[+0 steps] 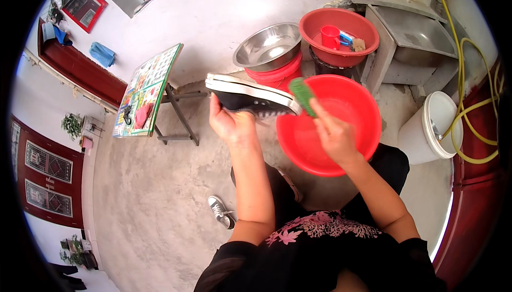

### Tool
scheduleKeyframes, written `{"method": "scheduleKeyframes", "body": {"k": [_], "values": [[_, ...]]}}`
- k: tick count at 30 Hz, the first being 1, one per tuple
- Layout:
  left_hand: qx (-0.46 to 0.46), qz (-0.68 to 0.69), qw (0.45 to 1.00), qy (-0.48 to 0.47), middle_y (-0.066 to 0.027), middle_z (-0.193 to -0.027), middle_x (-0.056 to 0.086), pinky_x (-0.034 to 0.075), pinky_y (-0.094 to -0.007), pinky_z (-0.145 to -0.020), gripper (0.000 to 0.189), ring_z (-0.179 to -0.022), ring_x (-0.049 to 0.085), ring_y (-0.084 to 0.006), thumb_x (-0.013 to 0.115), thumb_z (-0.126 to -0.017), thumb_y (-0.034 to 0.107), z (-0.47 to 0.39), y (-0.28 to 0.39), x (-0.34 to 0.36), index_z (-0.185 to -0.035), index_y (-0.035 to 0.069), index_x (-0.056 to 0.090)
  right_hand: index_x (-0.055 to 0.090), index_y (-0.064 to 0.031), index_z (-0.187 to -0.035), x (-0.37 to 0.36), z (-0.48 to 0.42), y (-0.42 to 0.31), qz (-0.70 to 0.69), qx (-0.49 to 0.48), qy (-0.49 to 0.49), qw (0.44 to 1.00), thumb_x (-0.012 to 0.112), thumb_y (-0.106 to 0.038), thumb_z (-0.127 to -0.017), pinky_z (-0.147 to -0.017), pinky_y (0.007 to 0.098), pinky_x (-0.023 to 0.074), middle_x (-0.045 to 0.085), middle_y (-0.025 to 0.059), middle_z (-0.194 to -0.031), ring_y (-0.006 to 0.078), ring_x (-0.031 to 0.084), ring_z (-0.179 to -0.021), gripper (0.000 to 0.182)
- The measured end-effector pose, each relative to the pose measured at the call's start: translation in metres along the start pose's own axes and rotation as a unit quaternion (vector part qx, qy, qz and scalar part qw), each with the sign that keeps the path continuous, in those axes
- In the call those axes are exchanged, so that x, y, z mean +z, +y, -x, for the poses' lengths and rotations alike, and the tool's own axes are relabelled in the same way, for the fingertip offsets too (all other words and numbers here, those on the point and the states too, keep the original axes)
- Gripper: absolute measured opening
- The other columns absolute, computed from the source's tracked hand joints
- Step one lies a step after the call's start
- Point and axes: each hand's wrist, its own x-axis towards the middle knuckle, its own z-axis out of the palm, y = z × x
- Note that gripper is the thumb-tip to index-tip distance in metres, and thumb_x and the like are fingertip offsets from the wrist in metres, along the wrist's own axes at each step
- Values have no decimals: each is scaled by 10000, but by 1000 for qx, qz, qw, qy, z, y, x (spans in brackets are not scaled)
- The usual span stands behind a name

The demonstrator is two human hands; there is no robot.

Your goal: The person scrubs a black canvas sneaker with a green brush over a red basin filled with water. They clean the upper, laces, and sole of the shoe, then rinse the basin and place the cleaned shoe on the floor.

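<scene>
A black canvas sneaker [248, 94] with a white rubber sole lies on its side in my left hand [234, 124], which grips it from below near one end. My right hand [334, 134] holds a green scrubbing brush [303, 95], blurred, close to the other end of the sneaker's sole. Whether the bristles touch the rubber I cannot tell. Below the brush is a red plastic basin [340, 168] on the floor. The matching sneaker [221, 212], with white laces, rests on the concrete to the left of my legs.
A folding table [150, 80] stands to the left. Behind the red basin are a steel bowl [268, 46] on red buckets and a reddish basin [306, 24] holding a cup. At right are a sink [424, 32], a white bucket [416, 132] and a yellow hose [460, 64].
</scene>
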Motion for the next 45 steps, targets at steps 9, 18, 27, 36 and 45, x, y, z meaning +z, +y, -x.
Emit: {"method": "scheduleKeyframes", "body": {"k": [9,18,27,36,45], "values": [[-154,162,971,-86,-217,-1264,501,328,-450,-1049,357,-1182,464,-314,318,-964,148,7,-10,-11,-1182,-75,492,414,-33,-1304,6,3,37,-403,493,27,771,429,-194,-967,-352,238,303,606,72,-743,61,400,-407,374],[-181,61,975,-111,-182,-1339,453,305,-457,-1066,404,-1243,420,-319,316,-987,219,41,-47,-10,-1277,-32,442,508,-58,-1163,-3,3,60,-506,536,113,666,463,-193,-953,-348,222,199,480,-1,-676,53,266,-382,253],[-65,-672,660,-328,-103,-1246,506,374,-341,-961,721,-1131,465,-179,538,-869,532,68,-42,-41,-1305,-27,405,516,-41,-1198,-23,-15,60,-475,494,103,721,459,-197,-952,-336,211,214,534,18,-668,39,300,-370,297],[-128,-389,912,-17,-111,-958,648,493,-309,-746,246,-840,632,-209,555,-888,127,46,-35,-64,-1047,-59,586,506,-31,-1196,-38,-44,62,-488,455,-65,742,447,-216,-955,-312,170,188,621,113,-760,5,259,-337,309],[-181,-100,977,54,-157,-1154,602,409,-485,-951,356,-1065,566,-305,554,-881,184,20,17,-106,-1172,-21,539,541,-57,-1186,7,18,135,-47,231,-257,937,569,-225,-876,-434,326,408,620,140,-730,196,512,-458,353]]}}
